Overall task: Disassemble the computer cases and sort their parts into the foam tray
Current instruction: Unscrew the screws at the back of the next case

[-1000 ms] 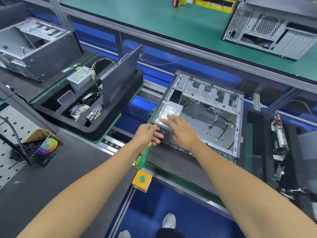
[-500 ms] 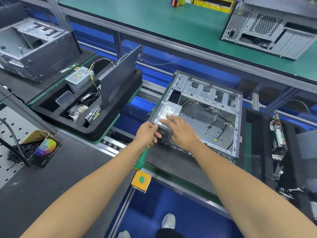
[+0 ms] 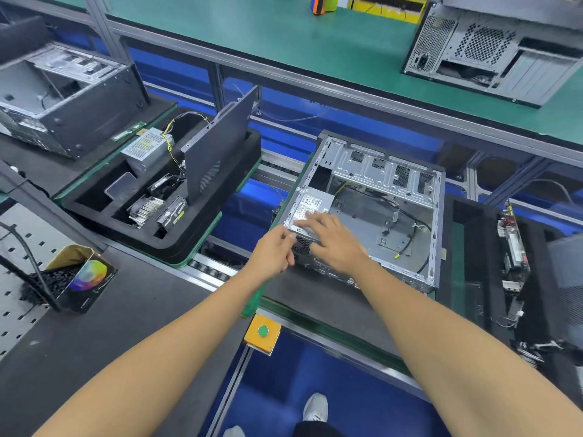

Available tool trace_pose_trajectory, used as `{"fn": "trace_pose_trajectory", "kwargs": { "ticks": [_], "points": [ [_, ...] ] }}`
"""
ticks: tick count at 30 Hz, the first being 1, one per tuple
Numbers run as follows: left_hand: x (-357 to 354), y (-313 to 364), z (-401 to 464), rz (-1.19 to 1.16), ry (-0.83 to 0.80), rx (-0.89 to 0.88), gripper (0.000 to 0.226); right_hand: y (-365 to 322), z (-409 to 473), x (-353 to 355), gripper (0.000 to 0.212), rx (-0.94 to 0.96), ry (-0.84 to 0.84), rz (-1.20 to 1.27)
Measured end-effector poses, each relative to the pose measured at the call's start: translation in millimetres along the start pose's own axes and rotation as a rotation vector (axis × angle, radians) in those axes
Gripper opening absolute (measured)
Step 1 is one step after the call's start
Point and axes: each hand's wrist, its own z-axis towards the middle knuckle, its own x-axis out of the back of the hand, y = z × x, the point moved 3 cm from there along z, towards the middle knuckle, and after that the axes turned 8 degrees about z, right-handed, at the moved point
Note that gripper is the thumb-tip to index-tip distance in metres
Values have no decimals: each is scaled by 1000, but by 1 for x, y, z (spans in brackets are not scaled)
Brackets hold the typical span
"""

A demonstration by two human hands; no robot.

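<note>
An open grey computer case (image 3: 388, 171) lies on its side on the dark mat in the middle. A silver power supply (image 3: 310, 201) sits in its near-left corner. My right hand (image 3: 334, 244) rests flat on the near end of that power supply, fingers straight. My left hand (image 3: 273, 255) is at the case's near-left outer corner and grips a green-handled screwdriver (image 3: 252, 299), whose handle shows below my wrist; its tip is hidden. The black foam tray (image 3: 176, 244) to the left holds another power supply (image 3: 145, 149), an upright side panel (image 3: 217, 146) and several smaller parts.
A second black foam tray (image 3: 470, 247) on the right holds a circuit card (image 3: 512, 244). Other cases stand at far left (image 3: 69, 99) and back right (image 3: 492, 48). A small box of dark screws (image 3: 79, 275) is near left. A yellow button box (image 3: 262, 332) hangs on the conveyor edge.
My left hand with the screwdriver has crept closer to the case's corner. My right hand stays on the power supply.
</note>
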Motion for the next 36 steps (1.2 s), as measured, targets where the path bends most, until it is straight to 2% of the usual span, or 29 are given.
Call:
{"fn": "trace_pose_trajectory", "kwargs": {
  "ticks": [2, 6, 8, 10, 12, 15, 19, 22, 27, 32, 36],
  "points": [
    [-2, 12, 0, 133, -10, -57, 24, 1, -1, 3, 54, -37, 35, 197],
    [-12, 47, 4, 371, -27, -194, 21, 2, -4, 15, 30, -125, 289, 631],
    [-19, 67, 9, 491, -36, -249, 22, 5, -2, 21, 27, -259, 349, 855],
    [-29, 86, 17, 615, -57, -303, 13, 11, 0, 26, 31, -401, 367, 942],
    [-39, 101, 23, 712, -75, -347, 13, 20, -2, 31, 37, -490, 326, 909],
    [-53, 117, 33, 807, -113, -348, 18, 33, -10, 42, 44, -488, 183, 826],
    [-74, 124, 43, 858, -162, -318, 22, 53, -24, 60, 38, -574, 58, 889],
    [-93, 127, 50, 872, -160, -317, 22, 67, -34, 69, 36, -632, 24, 997],
    [-117, 135, 59, 923, -176, -300, 24, 92, -49, 95, 36, -683, 57, 979],
    [-133, 137, 62, 900, -250, -244, 12, 130, -74, 135, 32, -751, 255, 924],
    [-142, 147, 61, 836, -302, -153, 27, 166, -114, 155, 32, -786, 373, 898]
  ]
}}
